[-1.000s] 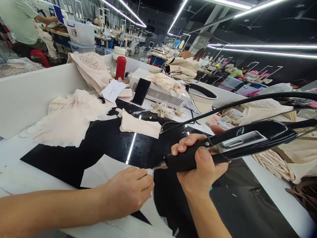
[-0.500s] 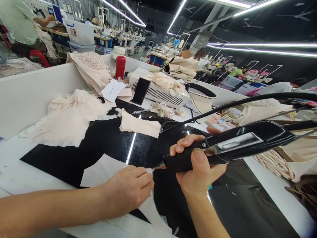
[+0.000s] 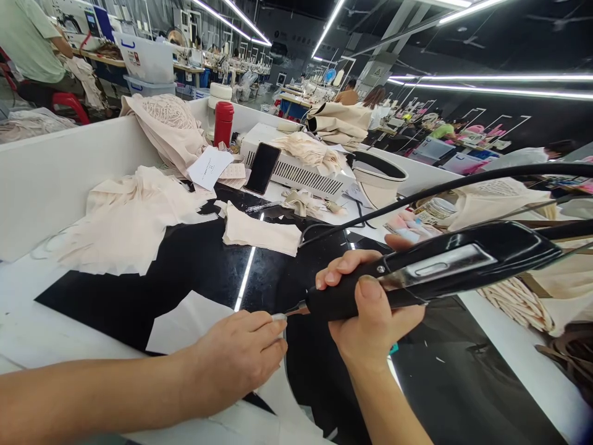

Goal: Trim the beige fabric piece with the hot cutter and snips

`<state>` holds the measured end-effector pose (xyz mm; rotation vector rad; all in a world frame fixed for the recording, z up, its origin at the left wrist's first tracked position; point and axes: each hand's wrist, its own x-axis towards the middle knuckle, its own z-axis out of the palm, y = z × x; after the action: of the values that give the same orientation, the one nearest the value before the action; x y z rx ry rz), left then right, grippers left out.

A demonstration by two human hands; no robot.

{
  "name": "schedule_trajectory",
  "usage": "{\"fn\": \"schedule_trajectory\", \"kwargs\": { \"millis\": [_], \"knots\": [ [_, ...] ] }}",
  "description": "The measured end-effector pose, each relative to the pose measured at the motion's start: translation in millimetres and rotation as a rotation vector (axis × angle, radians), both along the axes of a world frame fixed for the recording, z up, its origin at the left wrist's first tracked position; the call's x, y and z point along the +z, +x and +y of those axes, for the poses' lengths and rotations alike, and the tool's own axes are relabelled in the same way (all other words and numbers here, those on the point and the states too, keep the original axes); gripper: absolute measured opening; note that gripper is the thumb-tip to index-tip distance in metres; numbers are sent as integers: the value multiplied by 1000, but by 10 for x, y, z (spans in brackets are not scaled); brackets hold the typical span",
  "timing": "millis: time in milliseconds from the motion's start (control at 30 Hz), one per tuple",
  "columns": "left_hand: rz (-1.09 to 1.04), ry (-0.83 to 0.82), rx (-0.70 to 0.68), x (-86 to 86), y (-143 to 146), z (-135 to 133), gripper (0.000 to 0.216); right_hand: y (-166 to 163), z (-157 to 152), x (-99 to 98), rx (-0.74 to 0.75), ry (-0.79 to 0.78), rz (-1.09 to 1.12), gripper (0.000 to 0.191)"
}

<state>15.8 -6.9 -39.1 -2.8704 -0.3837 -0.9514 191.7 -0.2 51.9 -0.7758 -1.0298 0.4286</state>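
My right hand [image 3: 370,312] grips a black corded hand tool [image 3: 445,266] with a thin metal tip that points left. The tip touches the edge of a white fabric piece [image 3: 185,324] lying on the glossy black worktop [image 3: 208,259]. My left hand [image 3: 236,361] presses down on that white piece, fingertips pinched at its edge right beside the tool's tip. The tool's black cable [image 3: 463,185] arcs up and off to the right.
Cream fabric pieces [image 3: 125,222] lie at the left and a folded one [image 3: 259,235] in the middle. Behind stand a white vented box [image 3: 301,176] with a phone [image 3: 262,168] leaning on it, a red flask [image 3: 223,123] and a white bowl-shaped container [image 3: 377,179]. Other people work at far tables.
The tool's tip and my left fingertips have shifted slightly left along the fabric edge. Both hands keep their grip.
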Motion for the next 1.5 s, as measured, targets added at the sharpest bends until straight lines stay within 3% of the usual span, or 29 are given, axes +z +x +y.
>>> {"fn": "schedule_trajectory", "kwargs": {
  "millis": [500, 733, 1067, 1500],
  "knots": [
    [-21, -2, 20, 6, 5, -7, 14, -3, 0, 5, -18, -22, 3, 50],
    [22, -12, 49, -71, 2, -9, 9, 3, 9, 28, -68, 16, -3, 47],
    [-20, -8, 40, -6, 20, -17, 10, -30, -5, 0, -23, 7, 8, 45],
    [0, -43, 42, -67, 22, -12, 11, -58, -10, 7, -27, 39, 9, 42]
  ]
}}
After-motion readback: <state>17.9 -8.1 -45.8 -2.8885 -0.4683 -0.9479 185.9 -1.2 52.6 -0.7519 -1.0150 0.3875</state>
